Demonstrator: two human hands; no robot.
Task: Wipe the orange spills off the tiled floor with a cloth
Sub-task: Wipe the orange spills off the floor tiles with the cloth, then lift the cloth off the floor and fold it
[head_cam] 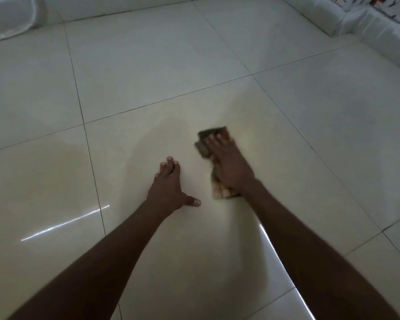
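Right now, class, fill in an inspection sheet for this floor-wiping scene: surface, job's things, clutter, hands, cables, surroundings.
Surface: glossy pale tiled floor, dark grout lines, light streaks reflected.
Job's things: cloth lies flat under the right hand; no clear orange spill seen.
Clutter: nothing seen.
Hands: left hand flat on the tile, fingers straight; right hand presses the cloth, blurred.
Cables: nothing seen.
Surroundings: white furniture edge at top right.

I see a shiny pale floor [148, 65] made of big square tiles with thin dark lines between them. The room is dim. Two bright streaks of light [65, 224] shine on it. A white wall base [379, 40] runs along the far right.
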